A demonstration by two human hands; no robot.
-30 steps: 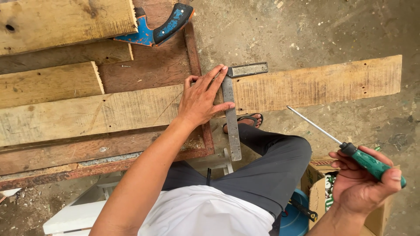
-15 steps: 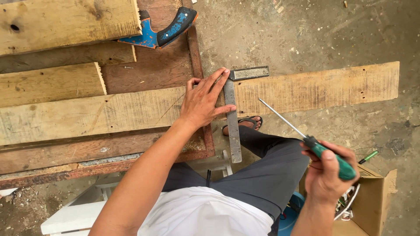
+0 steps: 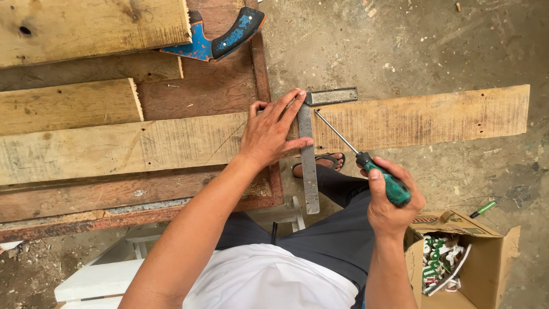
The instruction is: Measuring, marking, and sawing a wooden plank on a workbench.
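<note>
While the left hand lies flat with fingers spread, pressing a try square against a long pale plank, the right hand is wrapped around the green handle of a screwdriver.

Item 1, plank: lies across the reddish bench, its right part overhanging the concrete floor. Several small dark holes show near its far end.

Item 2, try square: metal blade crosses the plank's width and runs on toward the person; the stock sits along the plank's far edge. Fingertips rest on the blade's left side.

Item 3, screwdriver: thin shaft slants up-left, tip touching the plank just right of the blade near the stock.

Handling note, as a judgement: a clean line asks that the stock stay tight to the far edge, the left palm bear down so the blade cannot pivot, and the tip ride against the blade's edge with light, even pressure.

Also present: a blue-handled saw at the bench's far side, other boards, an open cardboard box at lower right, and a sandalled foot under the plank.
</note>
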